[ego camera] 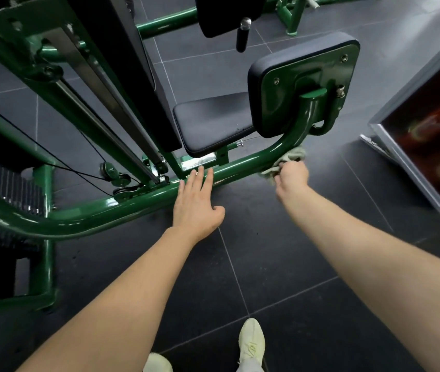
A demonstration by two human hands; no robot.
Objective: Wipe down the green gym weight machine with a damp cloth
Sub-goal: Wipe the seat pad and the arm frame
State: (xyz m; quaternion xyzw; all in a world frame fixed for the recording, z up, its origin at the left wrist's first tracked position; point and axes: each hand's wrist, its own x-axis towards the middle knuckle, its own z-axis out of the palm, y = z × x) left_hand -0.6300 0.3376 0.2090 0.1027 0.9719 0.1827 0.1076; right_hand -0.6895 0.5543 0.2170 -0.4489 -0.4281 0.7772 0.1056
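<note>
The green weight machine fills the left and centre, with a long curved green frame tube (111,208) running from lower left up to the back pad. My right hand (292,174) grips a bunched pale cloth (288,159) and holds it against the tube just below the back pad's bracket. My left hand (197,200) lies flat with straight fingers on the same tube, below the black seat (210,124). The dark back pad (302,84) stands upright on its green mount, seen from behind.
A weight stack (6,183) with cables and a pulley (108,171) sits at the left. A framed dark panel (425,130) leans at the right on the dark tiled floor (280,264). My pale shoes (251,342) stand at the bottom. Another green frame stands at the back.
</note>
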